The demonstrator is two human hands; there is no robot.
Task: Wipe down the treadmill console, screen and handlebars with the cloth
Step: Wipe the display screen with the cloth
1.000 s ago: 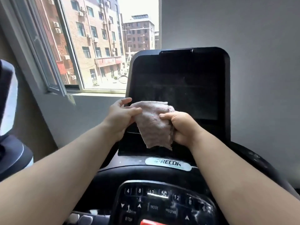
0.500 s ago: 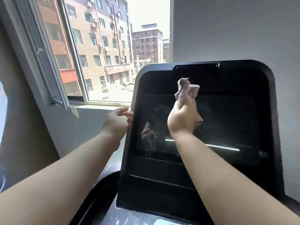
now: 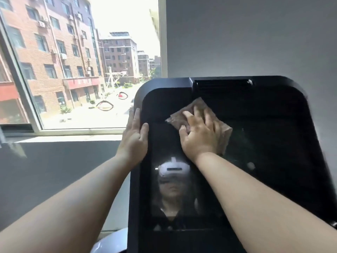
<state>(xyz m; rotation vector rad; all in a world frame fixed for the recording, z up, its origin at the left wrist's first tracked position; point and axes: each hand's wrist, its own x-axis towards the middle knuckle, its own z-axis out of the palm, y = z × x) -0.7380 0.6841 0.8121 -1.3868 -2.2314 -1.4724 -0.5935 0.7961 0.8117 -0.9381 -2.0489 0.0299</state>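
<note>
**A:** Where is the cloth?

**B:** The brownish cloth (image 3: 224, 131) lies flat on the treadmill screen (image 3: 264, 152), near its top-left corner. The right hand (image 3: 198, 136) is on top of it, fingers spread, pressing it to the glass.

**A:** And the other hand?

**B:** The left hand (image 3: 134, 137) clasps the screen's left edge, thumb on the front. The two hands are apart, side by side.

**A:** Which way should it go next?

**B:** Most of the glass lies to the right of the cloth and below it. The screen's long axis appears to run top to bottom. The right hand is nearer, so I'd judge sweeps toward the right edge, then downward.
</note>
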